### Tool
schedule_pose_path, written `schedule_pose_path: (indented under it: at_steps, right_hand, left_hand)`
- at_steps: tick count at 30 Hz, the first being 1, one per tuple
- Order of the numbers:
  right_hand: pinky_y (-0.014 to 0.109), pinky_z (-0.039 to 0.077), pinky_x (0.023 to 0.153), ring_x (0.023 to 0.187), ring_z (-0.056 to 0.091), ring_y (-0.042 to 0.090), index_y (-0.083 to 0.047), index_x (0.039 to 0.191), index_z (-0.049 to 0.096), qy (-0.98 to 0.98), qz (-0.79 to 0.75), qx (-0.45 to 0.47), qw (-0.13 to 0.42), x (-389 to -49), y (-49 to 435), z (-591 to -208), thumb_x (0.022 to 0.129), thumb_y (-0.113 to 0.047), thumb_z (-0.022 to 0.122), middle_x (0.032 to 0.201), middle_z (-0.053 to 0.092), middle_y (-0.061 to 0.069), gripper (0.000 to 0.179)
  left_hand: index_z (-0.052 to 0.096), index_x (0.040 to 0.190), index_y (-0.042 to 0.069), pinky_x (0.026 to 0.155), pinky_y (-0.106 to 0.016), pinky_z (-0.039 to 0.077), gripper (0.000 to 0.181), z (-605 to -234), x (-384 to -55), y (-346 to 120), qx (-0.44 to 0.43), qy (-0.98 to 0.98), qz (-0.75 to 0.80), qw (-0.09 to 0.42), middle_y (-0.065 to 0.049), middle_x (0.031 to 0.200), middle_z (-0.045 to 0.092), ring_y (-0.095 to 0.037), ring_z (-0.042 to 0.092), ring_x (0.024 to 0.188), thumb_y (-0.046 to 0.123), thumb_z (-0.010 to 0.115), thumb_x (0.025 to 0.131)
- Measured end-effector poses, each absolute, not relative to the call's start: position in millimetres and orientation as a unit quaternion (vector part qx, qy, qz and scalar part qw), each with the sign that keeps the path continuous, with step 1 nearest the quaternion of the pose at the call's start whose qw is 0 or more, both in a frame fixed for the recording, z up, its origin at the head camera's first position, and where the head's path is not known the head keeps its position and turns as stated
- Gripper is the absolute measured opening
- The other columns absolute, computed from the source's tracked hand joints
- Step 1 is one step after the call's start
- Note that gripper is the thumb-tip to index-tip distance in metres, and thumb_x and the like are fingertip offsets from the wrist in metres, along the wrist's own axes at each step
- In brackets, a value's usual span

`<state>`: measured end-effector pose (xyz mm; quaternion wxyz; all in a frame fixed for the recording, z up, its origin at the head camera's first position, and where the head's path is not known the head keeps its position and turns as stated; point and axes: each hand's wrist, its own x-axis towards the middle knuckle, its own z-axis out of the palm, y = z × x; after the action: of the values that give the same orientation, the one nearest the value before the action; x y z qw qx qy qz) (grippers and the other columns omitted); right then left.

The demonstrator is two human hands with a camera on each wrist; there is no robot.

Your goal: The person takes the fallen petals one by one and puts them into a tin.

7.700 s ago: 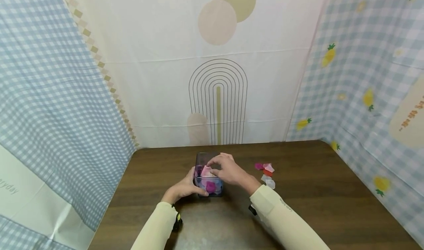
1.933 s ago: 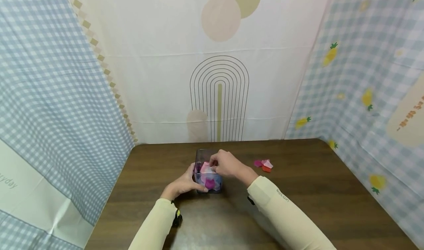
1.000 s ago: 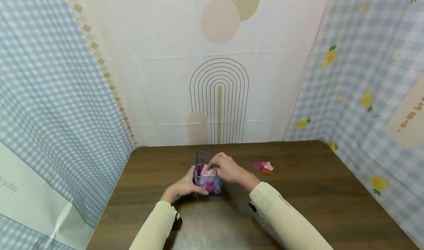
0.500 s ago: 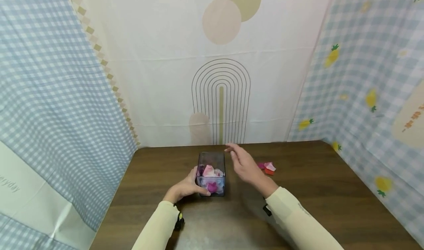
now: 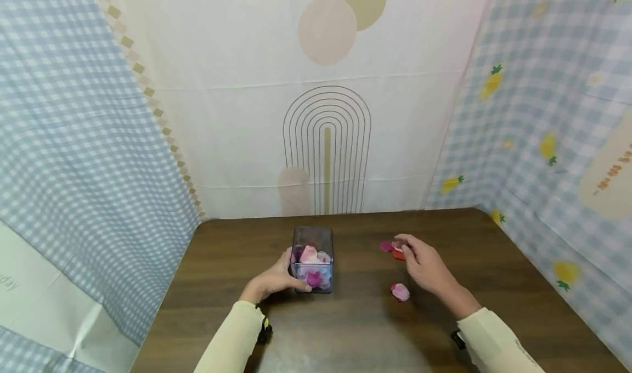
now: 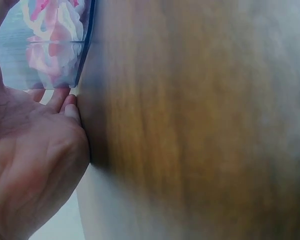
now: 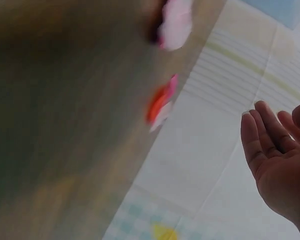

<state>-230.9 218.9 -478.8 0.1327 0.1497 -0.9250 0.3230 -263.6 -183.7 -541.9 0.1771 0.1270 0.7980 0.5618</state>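
My left hand (image 5: 274,278) holds the clear, dark-tinted plastic box (image 5: 323,236), thumb along its front and fingers at its left side. Pink, white and bluish artificial petals (image 5: 311,255) lie in the box, with a magenta one showing at its front. The left wrist view shows the fingers against the box wall (image 6: 10,65). My right hand (image 5: 427,263) hovers with loosely bent fingers, holding nothing, its fingertips overlapping a small group of petals: a magenta petal (image 5: 386,246), a red petal (image 5: 398,256) and a pale pink one. Nearer to me lies a pink-and-magenta petal clump (image 5: 400,292).
The dark wooden table (image 5: 336,334) carries all of this. A white patterned cloth (image 5: 237,142) hangs along its back edge, with checked cloths at the left (image 5: 138,159) and right (image 5: 533,99).
My right hand has left the box and moved right to the petals. White petals seen earlier beside the red one are gone. The pink-and-magenta clump shows where my forearm was. Left hand stays.
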Motion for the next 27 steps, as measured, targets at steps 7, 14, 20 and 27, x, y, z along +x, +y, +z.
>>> schedule_pose_path:
  at_steps: [7,14,20,27]
  right_hand:
    - [0.029,0.049,0.074,0.082,0.057,0.013,-0.008,0.131,0.071,-0.93,0.316,0.147,0.116,-226.4,230.7,-486.1,0.109,-0.008,0.056,0.123,0.077,0.015,0.027]
    - [0.039,0.059,0.084,0.097,0.069,0.017,-0.006,0.121,0.075,-0.943,0.279,0.168,0.066,-215.8,227.4,-495.5,0.101,-0.007,0.069,0.116,0.078,0.01,0.021]
    - [0.05,0.058,0.095,0.106,0.07,0.024,-0.005,0.121,0.072,-0.956,0.233,0.176,-0.015,-207.1,227.6,-503.2,0.096,-0.011,0.076,0.114,0.073,0.007,0.026]
    - [0.037,0.055,0.081,0.088,0.059,0.011,-0.01,0.106,0.073,-0.958,0.198,0.207,-0.018,-207.8,224.8,-511.4,0.092,-0.009,0.079,0.096,0.066,-0.002,0.015]
  left_hand:
    - [0.025,0.165,0.015,0.13,-0.063,0.023,0.119,-539.8,-262.6,-183.1,0.126,0.794,0.569,0.176,-0.017,0.16,0.04,-0.034,0.038,0.148,0.018,0.099,0.072]
    - [0.024,0.165,0.014,0.13,-0.063,0.023,0.119,-541.0,-261.2,-183.7,0.126,0.79,0.573,0.178,-0.017,0.158,0.041,-0.034,0.039,0.147,0.016,0.099,0.072]
    - [0.025,0.165,0.013,0.13,-0.063,0.023,0.119,-541.1,-261.7,-182.6,0.132,0.79,0.572,0.176,-0.018,0.158,0.041,-0.034,0.04,0.147,0.015,0.099,0.072]
    - [0.026,0.164,0.013,0.13,-0.062,0.023,0.116,-542.6,-260.3,-182.7,0.129,0.78,0.585,0.179,-0.018,0.157,0.044,-0.034,0.041,0.146,0.014,0.098,0.073]
